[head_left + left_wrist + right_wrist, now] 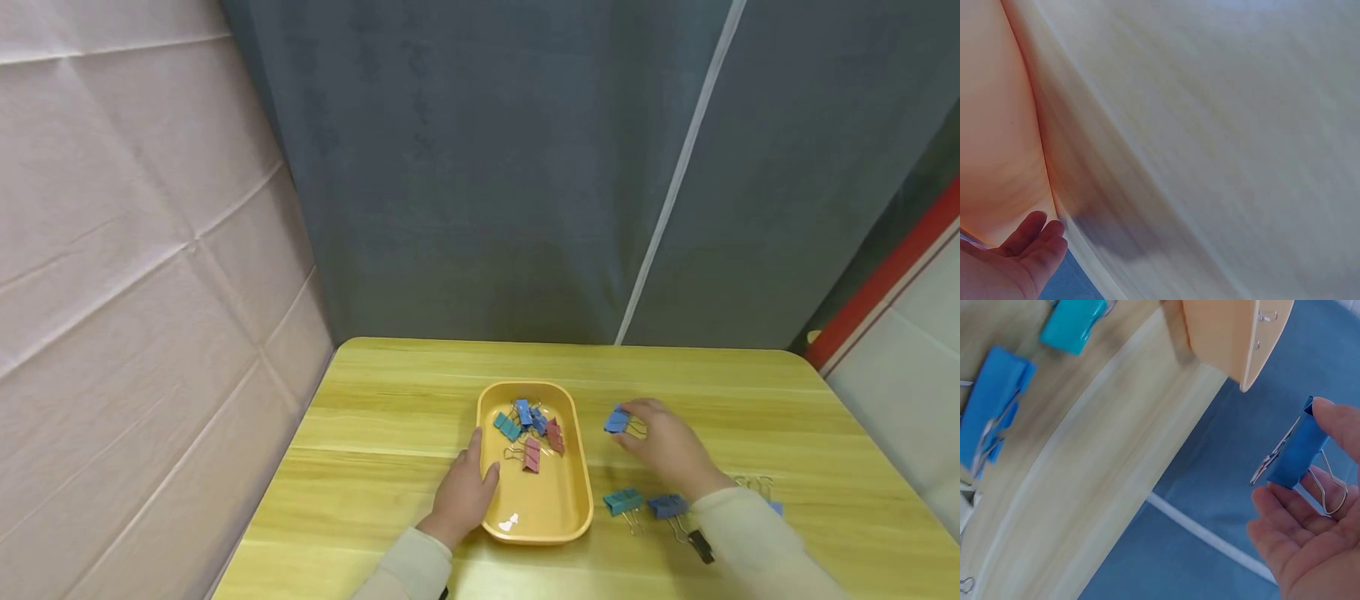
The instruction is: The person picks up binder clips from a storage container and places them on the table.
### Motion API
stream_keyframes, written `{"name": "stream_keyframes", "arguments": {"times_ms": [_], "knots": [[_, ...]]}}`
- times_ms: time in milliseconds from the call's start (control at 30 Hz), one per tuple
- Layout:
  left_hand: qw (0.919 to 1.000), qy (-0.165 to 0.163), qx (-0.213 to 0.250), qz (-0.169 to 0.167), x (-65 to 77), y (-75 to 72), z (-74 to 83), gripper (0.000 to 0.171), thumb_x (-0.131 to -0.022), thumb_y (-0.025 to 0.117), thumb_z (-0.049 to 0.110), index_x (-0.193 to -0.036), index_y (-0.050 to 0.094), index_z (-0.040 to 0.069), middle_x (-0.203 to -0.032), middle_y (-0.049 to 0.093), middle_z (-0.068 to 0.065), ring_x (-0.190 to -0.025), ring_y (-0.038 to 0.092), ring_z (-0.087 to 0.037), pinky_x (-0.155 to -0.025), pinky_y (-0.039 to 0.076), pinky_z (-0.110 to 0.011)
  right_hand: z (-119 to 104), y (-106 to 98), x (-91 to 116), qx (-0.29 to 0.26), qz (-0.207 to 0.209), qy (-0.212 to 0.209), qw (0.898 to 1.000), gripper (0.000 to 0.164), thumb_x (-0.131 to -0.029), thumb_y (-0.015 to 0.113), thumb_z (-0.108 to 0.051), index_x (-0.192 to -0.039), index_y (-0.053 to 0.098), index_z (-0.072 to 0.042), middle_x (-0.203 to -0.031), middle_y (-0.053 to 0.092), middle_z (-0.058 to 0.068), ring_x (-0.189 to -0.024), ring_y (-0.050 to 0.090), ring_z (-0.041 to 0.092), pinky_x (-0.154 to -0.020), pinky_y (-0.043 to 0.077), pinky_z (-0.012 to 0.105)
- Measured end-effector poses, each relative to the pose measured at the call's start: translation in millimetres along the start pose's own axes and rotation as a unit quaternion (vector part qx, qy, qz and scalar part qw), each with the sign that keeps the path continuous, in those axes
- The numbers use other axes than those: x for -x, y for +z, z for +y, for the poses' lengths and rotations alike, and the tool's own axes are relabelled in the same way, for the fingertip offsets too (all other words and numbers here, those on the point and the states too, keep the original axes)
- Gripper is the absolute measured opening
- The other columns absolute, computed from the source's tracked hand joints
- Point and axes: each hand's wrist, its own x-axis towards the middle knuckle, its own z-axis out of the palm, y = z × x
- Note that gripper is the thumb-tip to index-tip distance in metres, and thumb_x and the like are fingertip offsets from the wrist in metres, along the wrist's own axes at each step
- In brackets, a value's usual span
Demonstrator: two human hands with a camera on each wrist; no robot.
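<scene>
My left hand (459,496) grips the left side of a yellow-orange plastic tray (540,523), thumb over the rim and fingers along the outer wall (997,125). Between thumb and fingers, my right hand (671,446) pinches a blue binder clip (1300,450), holding it to the right of the tray. Its wire handles (1329,487) stick out on both sides. Inside the tray lie several binder clips: a teal clip (507,426), blue clips (524,412), a red clip (554,435) and a pink clip (531,456).
On the wooden table (375,417), right of the tray, lie a teal clip (622,501), a darker blue clip (667,505) and a black clip (701,546). Another blue clip (776,507) is partly hidden by the right sleeve. A dark curtain (480,183) hangs behind the table.
</scene>
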Motion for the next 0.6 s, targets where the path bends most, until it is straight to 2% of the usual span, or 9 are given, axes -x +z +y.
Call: {"name": "stream_keyframes", "arguments": {"times_ms": [267,600], "knots": [[1.0000,0.007,-0.003,0.004,0.7,0.0,0.3,0.065,-0.091,0.048,0.034,-0.143,0.019,0.009,-0.119,0.051,-0.024,-0.102,0.054,-0.037,-0.084,0.046,-0.048,18,-8,9,0.008,0.003,0.026,1.000,0.059,-0.080,0.065,-0.036,-0.124,0.050,-0.001,-0.128,0.043,0.024,-0.111,0.044,0.045,-0.090,0.037,0.057],[1.0000,0.003,0.001,0.001,1.2,-1.2,0.8,0.065,-0.091,0.047,0.034,-0.143,0.018,0.010,-0.121,0.050,-0.024,-0.103,0.053,-0.037,-0.084,0.046,-0.049,32,-21,21,0.027,0.005,0.048,0.998,0.062,-0.081,0.063,-0.039,-0.124,0.049,0.003,-0.126,0.042,0.028,-0.110,0.043,0.048,-0.087,0.037,0.060]]}}
